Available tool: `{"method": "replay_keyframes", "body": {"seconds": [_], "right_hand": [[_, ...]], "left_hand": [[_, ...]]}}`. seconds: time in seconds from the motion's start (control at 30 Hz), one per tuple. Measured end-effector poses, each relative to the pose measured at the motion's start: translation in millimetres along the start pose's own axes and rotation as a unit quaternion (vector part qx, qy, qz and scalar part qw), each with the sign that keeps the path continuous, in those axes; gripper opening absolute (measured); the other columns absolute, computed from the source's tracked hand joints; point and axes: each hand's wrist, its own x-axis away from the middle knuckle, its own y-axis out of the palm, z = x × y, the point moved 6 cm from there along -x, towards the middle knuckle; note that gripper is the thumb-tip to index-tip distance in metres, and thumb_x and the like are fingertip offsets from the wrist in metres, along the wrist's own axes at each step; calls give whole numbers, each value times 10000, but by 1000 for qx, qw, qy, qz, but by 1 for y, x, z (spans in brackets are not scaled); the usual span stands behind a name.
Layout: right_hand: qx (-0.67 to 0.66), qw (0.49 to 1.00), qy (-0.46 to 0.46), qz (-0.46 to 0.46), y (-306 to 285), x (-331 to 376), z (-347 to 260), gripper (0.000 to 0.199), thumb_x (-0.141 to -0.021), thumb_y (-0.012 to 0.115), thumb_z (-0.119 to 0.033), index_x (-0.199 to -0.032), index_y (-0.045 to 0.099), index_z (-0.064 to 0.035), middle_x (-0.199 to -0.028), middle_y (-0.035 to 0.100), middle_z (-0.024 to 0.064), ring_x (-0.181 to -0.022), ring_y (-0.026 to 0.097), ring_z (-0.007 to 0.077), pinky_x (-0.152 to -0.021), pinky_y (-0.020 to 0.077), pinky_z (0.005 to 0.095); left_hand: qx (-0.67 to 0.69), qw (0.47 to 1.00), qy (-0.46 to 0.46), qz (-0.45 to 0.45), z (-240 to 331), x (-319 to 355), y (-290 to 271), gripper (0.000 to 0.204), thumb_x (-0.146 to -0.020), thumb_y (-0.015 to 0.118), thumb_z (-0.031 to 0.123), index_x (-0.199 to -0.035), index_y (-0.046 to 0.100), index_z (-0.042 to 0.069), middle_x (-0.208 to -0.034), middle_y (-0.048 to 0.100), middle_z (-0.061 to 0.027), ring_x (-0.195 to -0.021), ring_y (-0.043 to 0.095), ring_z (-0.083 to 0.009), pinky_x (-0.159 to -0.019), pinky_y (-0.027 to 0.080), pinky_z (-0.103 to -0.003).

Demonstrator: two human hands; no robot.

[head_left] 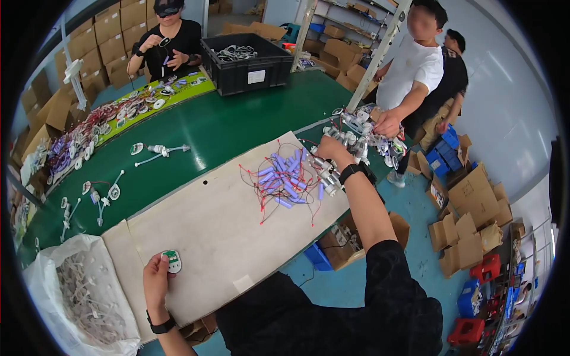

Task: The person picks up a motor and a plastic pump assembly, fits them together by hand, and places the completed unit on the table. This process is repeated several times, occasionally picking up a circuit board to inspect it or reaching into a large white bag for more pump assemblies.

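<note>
My left hand [156, 279] rests near the front edge of a beige cardboard sheet [219, 225] and holds a small white oval part with a green circuit board [173, 261]. My right hand [333, 151] reaches far out to the right end of the sheet. It grips a cluster of white and metal small parts [329, 172], right beside a pile of purple cylindrical cells with red wires [285, 178]. A black band sits on each wrist.
The green table [225, 118] carries a black crate [246, 62] of white parts, scattered white assemblies and a lime strip. A clear bag [83, 296] of white parts lies at front left. One person works at the far side; two stand at right by cardboard boxes.
</note>
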Motion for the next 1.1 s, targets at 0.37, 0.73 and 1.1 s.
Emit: {"method": "replay_keyframes", "body": {"seconds": [0.37,0.73,1.1], "right_hand": [[74,962,-135,227,-33,6,28,405,-870,646,-351,-1091,649,-11,-1084,670,235,-1035,636,398,-871,506,499],[-836,402,-310,-209,-91,231,-318,278,-1043,521,-290,-1012,558,-16,-739,448,3,-682,431,115,-649,370,263],[-846,355,-120,-380,57,195,-387,233,-967,536,-112,-1172,533,-1,-1021,571,96,-945,546,219,-846,462,347]], "left_hand": [[-111,990,71,-60,37,-16,23,301,-970,623,290,-1092,702,26,-688,623,-3,-582,524,-67,-525,431,-262],[-292,926,187,146,62,-1,-35,296,-904,693,259,-1102,724,42,-925,687,-162,-749,637,-258,-704,512,-348],[-459,771,65,436,41,105,-288,279,-823,613,59,-1085,689,4,-1000,702,-201,-914,672,-380,-824,534,-436]]}}
